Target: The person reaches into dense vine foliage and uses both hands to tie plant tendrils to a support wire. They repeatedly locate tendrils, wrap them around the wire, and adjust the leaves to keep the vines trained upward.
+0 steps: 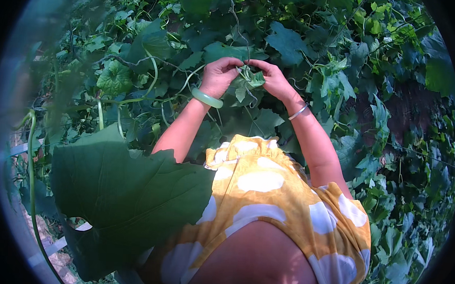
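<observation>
My left hand (219, 76) and my right hand (277, 82) meet in front of my body, fingertips nearly touching. Between them is a leafy vine shoot (250, 79) with small pale-green leaves. A thin twisted cord (237, 21) hangs down from above to my fingertips, and a curled loose end (253, 101) shows below the shoot. Both hands pinch at the point where cord and shoot come together; which fingers hold which strand is hard to tell. A pale-green bangle (206, 98) circles my left wrist, a silver bangle (298, 111) my right.
A large leaf (132, 198) hangs close to the camera at lower left, covering part of my left arm and clothing. Dense vines and leaves (396, 243) surround me. Another twisted strand (129, 63) crosses at left. A thick green stem (32, 178) bends down at the left rim.
</observation>
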A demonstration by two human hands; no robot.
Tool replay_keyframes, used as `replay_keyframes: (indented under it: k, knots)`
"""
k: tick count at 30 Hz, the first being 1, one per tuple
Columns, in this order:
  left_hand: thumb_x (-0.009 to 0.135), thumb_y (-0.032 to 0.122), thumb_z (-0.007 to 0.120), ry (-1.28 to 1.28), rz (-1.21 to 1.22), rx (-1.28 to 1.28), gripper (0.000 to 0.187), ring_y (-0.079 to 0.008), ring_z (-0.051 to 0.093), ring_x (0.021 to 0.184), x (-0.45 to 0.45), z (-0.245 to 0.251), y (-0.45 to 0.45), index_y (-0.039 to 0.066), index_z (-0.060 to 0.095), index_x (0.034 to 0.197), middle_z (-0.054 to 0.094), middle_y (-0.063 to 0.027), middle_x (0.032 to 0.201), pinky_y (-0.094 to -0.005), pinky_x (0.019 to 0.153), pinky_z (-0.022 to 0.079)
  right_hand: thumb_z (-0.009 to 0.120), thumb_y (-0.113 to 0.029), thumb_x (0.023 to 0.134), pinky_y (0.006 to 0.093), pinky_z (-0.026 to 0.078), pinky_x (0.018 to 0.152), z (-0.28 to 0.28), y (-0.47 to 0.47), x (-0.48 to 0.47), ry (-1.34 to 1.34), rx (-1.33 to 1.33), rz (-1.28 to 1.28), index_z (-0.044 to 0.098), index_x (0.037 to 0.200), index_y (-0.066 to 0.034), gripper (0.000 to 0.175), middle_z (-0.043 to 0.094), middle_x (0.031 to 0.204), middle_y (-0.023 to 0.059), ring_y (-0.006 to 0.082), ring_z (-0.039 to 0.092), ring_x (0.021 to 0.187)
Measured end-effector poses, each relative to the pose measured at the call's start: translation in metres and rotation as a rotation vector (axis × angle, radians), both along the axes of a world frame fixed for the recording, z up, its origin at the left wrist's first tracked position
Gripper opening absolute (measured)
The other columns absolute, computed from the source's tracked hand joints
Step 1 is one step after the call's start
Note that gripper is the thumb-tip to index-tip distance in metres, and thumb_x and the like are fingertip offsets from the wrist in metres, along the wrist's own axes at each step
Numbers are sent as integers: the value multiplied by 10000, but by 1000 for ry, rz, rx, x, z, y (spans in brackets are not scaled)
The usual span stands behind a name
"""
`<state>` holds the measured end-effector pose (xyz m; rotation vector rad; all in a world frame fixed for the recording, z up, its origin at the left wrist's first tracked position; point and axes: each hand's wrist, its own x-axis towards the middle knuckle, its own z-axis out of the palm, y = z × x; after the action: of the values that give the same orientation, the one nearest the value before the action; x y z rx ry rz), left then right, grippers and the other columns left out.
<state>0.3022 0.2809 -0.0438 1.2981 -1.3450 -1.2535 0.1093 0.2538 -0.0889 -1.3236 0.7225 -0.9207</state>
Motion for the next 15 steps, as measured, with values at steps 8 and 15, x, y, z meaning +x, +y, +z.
replay_keyframes:
  k: [8,15]
  knots:
    - [846,-39,611,199,-154,54,211,-91,600,906,-7,40,26,7,654,1047,653,-28,982,-236,849,479,682,-177,866,247,481,872,10,15,-8,-366,235,234,444,1366,-29,573,607,1169,44,87,576,999]
    - [824,-6,657,422,-70,180,210,-128,621,926,-15,31,39,12,647,1034,663,-56,992,-263,867,492,699,-72,835,253,512,829,0,30,3,-525,321,61,502,1298,2,509,636,1115,54,106,610,953]
